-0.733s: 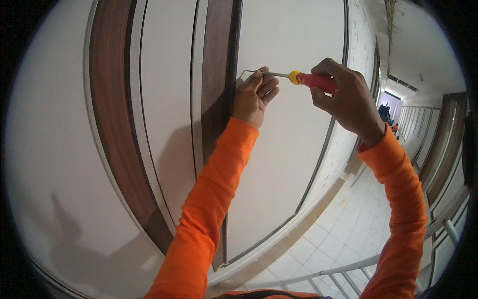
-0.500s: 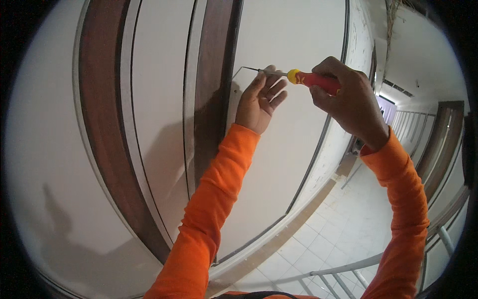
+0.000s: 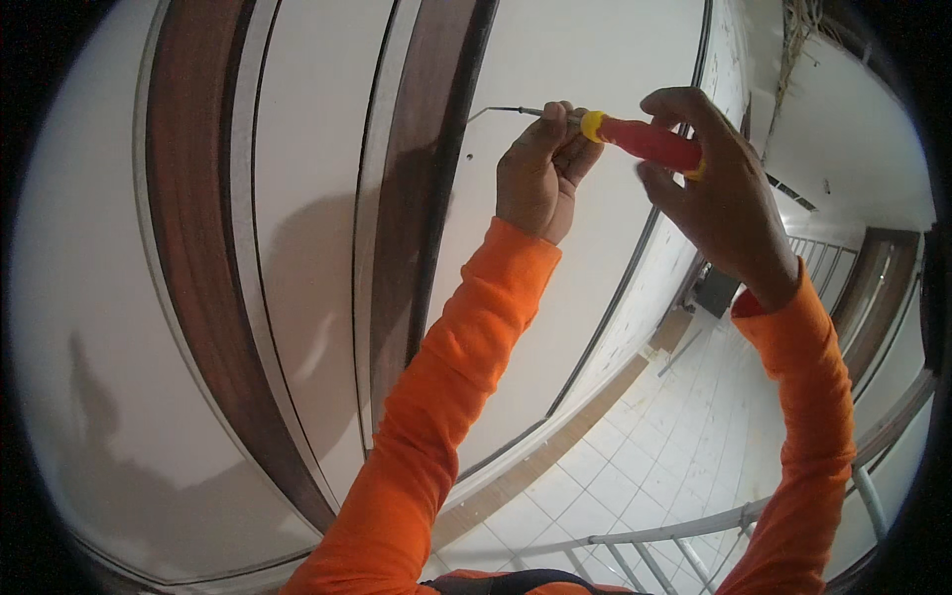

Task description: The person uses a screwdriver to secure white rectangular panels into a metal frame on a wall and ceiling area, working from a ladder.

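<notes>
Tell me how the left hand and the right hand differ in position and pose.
The left hand is at the thin metal shaft of the screwdriver; the right hand is at its thick red handle.
The left hand's fingers close in on the shaft, while the right hand's thumb and forefinger stand spread apart around the handle.
Both are bare and come out of orange sleeves.

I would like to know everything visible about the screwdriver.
The screwdriver has a plastic-looking red handle with a yellow collar and yellow rear end, and a thin, metal-looking shaft, darker toward its tip. It points left, sloping slightly down toward the handle. The left hand pinches the shaft near the collar; the right hand spreads around the handle, contact unclear. The tip seems to meet the white panel.
</notes>
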{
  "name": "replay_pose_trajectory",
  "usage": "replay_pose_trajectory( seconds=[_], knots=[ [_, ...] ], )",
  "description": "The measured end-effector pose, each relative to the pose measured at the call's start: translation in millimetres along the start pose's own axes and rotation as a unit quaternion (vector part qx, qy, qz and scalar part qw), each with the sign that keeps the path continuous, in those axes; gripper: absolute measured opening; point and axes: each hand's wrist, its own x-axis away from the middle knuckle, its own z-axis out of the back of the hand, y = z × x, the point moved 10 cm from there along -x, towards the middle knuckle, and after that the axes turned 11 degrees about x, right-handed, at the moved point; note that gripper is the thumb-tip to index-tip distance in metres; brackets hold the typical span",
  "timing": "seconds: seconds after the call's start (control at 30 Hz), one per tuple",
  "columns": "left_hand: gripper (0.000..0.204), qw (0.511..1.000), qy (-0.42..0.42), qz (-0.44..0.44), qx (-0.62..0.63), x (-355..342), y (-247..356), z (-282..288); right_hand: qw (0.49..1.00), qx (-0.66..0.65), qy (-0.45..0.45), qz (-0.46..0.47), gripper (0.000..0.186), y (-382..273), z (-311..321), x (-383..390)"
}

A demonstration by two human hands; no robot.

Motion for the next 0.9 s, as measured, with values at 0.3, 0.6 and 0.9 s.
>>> replay_pose_trajectory(
  seconds=[0.3,0.6,0.9],
  knots=[
    [0.021,0.999,0.021,0.027,-0.017,2.2,-0.4,0.3,0.972,-0.064,-0.133,-0.182,0.026,28.3,-14.6,24.6],
    [0.019,0.999,-0.027,-0.016,0.021,1.8,-1.1,6.0,0.991,-0.078,0.033,-0.103,0.029,21.5,-3.6,19.6],
    [0.014,0.999,0.002,-0.022,0.024,-5.3,-1.5,16.8,0.999,0.028,0.041,0.005,0.024,5.0,2.1,23.2]
  ],
)
